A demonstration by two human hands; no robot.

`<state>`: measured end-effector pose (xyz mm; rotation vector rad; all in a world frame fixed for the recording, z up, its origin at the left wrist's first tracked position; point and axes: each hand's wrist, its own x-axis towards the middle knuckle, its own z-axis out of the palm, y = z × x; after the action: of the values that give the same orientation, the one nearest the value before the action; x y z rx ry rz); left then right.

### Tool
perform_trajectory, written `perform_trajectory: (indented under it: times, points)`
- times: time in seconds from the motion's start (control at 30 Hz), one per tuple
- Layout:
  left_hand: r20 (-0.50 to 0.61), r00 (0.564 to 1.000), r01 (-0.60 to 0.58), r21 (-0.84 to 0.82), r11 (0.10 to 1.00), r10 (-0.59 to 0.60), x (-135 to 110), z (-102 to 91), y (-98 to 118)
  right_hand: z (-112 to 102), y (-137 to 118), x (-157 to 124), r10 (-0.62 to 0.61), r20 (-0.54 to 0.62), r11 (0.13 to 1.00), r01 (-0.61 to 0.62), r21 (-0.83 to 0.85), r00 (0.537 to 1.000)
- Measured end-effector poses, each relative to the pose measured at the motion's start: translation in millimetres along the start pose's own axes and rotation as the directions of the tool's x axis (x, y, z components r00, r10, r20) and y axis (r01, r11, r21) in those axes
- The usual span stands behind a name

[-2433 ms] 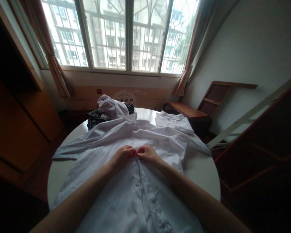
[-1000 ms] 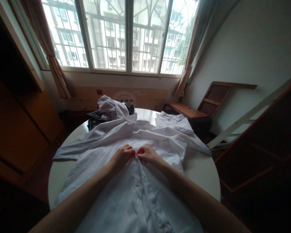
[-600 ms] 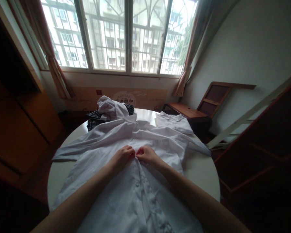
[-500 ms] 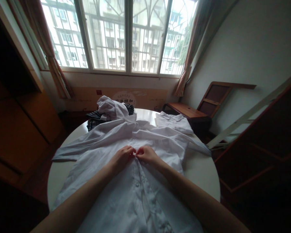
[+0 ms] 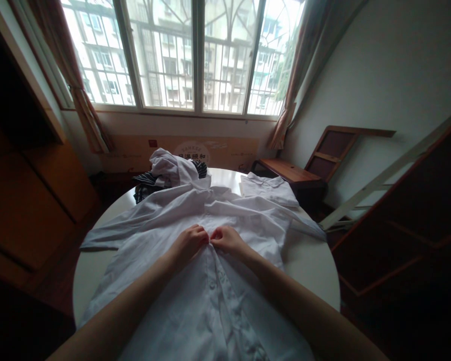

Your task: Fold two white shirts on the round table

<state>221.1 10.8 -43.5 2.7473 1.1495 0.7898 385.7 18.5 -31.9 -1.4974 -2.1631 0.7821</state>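
A white long-sleeved shirt (image 5: 165,291) lies spread over the round table, its collar at the far side and its sleeves out to both sides. At the middle of its front placket, my left hand (image 5: 193,239) pinches the cloth with bent fingers. Close against it, my right hand (image 5: 225,239) pinches the other side of the placket. The fingertips almost meet, and whatever button lies between them is hidden. Below the hands the front hangs apart, with a button (image 5: 212,285) showing on the left edge.
The white table (image 5: 315,271) has a rounded rim. On its far left sits a heap of crumpled clothes (image 5: 173,168), white and dark striped. A folded white shirt (image 5: 268,189) lies at the far right. A wooden chair (image 5: 296,170) stands behind, near the window.
Both hands stay at the same spot on the placket. The fingers have shifted slightly, the left fingertips curling closer in. The shirt lies as before.
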Motion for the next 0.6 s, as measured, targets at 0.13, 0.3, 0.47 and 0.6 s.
perform_trajectory:
  times: [0.13, 0.3, 0.47, 0.6]
  points:
    - [0.004, 1.0, 0.014, -0.012, 1.0, -0.014, -0.1, 0.4, -0.2, -0.8, 0.2, 1.7, -0.015, 0.008, 1.0, 0.015, -0.027, 1.0]
    - [0.02, 0.999, 0.038, -0.036, 0.999, -0.037, 1.0, -2.3, 1.3, -1.5, -0.9, 1.0, -0.014, 0.011, 0.999, 0.015, -0.051, 1.0]
    - [0.043, 0.998, 0.045, -0.051, 0.998, -0.043, 1.5, -6.6, 2.4, -1.9, -2.9, 0.3, -0.023, 0.007, 0.997, 0.023, -0.069, 1.0]
    - [0.08, 0.997, 0.026, -0.041, 0.999, -0.023, 1.4, -8.4, 1.3, -0.9, -1.8, 2.9, -0.029, 0.012, 0.99, 0.031, -0.137, 0.999]
